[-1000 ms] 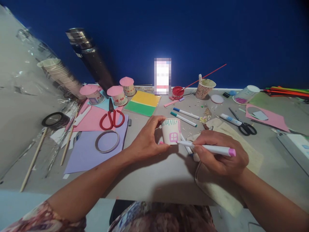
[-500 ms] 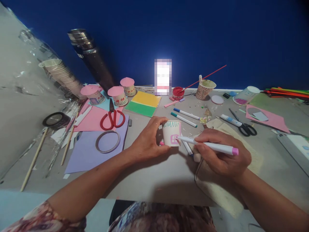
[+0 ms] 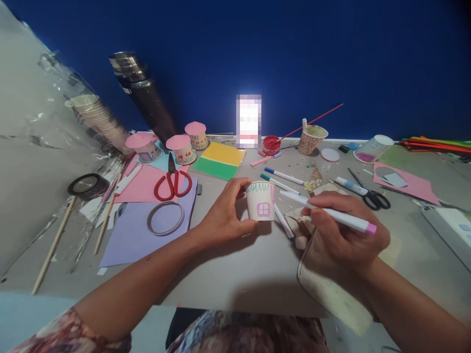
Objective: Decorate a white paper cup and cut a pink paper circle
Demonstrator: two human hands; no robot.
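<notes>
Between the thumb and fingers of my left hand [image 3: 226, 208] is a small white paper cup [image 3: 259, 196], held upside-up over the table. Green zigzag lines run under its rim, and a pink window with a cross is drawn low on its side. My right hand [image 3: 348, 230] is closed on a white marker [image 3: 342, 217] with a pink end; its tip points at the cup but stands apart from it. A marker [image 3: 283, 223] lies just behind the cup. Blue-ended [image 3: 283, 175] and green-ended [image 3: 279, 183] markers lie beyond.
Three pink-roofed cups [image 3: 180, 148] stand at back left near red-handled scissors [image 3: 172, 181], a tape roll [image 3: 165, 218] and purple paper [image 3: 128, 245]. A dark flask [image 3: 147, 98] leans behind. A cloth [image 3: 331, 289] lies under my right hand; black scissors [image 3: 375, 198] are to the right.
The marker's tip has drawn back from the cup's pink window, moving right and up with my right hand. My left hand still holds the cup in nearly the same place.
</notes>
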